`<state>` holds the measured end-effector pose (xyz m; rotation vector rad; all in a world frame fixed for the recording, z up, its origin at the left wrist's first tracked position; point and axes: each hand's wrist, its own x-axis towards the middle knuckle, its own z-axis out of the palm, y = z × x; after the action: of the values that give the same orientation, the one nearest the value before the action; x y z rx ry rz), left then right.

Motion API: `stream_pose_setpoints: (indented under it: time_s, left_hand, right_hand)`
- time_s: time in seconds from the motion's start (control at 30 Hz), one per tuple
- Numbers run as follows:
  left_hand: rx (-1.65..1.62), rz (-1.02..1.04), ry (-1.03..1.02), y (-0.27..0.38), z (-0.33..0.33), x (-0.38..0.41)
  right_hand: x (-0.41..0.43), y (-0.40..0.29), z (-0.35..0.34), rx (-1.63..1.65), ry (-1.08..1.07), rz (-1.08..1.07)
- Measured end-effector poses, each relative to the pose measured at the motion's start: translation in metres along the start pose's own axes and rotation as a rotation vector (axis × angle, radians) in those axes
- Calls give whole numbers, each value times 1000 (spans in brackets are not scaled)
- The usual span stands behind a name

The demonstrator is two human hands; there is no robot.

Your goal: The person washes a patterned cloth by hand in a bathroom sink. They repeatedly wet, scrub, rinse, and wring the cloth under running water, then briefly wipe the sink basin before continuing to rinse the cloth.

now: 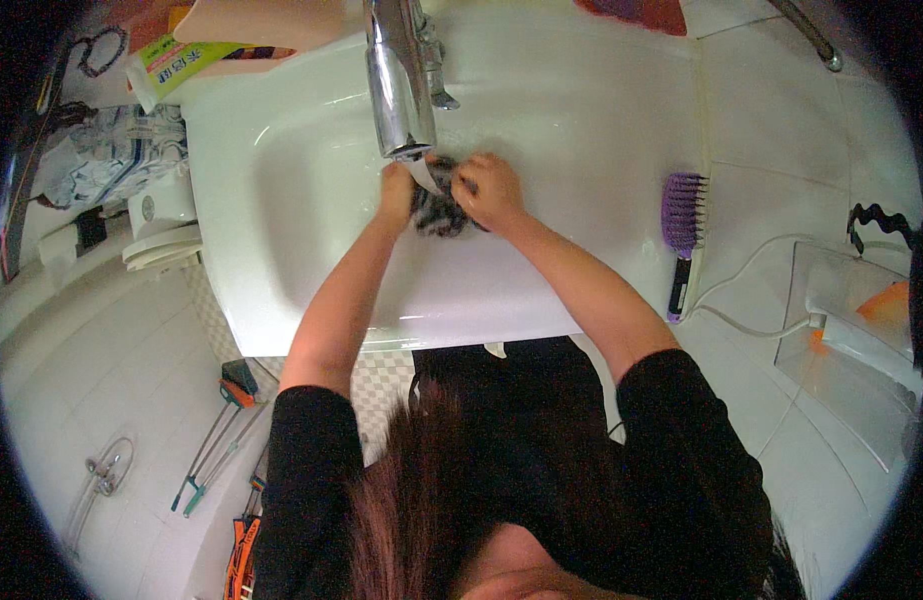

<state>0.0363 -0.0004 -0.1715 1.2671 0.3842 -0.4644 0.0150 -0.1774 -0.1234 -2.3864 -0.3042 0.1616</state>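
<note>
Water runs from the chrome faucet (403, 97) onto a wet dark cloth-like item (440, 214) over the white sink (311, 187). At the left side of the dark item, my left hand (396, 191) grips its edge, with the fingers partly hidden by the faucet's tip and the item. On the other side my right hand (490, 191) is curled and closed on it, a little blurred. The item's exact kind cannot be told.
A purple hairbrush (681, 217) lies on the sink's right edge. At the upper left are a green and white tube (180, 64) and a patterned plastic bag (108, 154). A clear plastic box (836, 360) with a white cord is at the right.
</note>
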Motion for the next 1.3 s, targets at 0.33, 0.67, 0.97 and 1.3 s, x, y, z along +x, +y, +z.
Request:
stream_pose_setpoints:
  time_s: [0.33,0.67,0.97,1.3]
  left_hand:
    - [1385,491,-30,-46,0,-39]
    - [955,410,-98,-18,-15,-20]
    - [1435,759,35,-22,27,-22]
    - [961,408,-161,9,-1,-24]
  right_hand:
    - [-36,17,71,-24,72,21]
    - [-4,-8,-1,178,242,-117]
    - [6,30,40,-191,48,87]
    - [-15,3,15,212,218,-200]
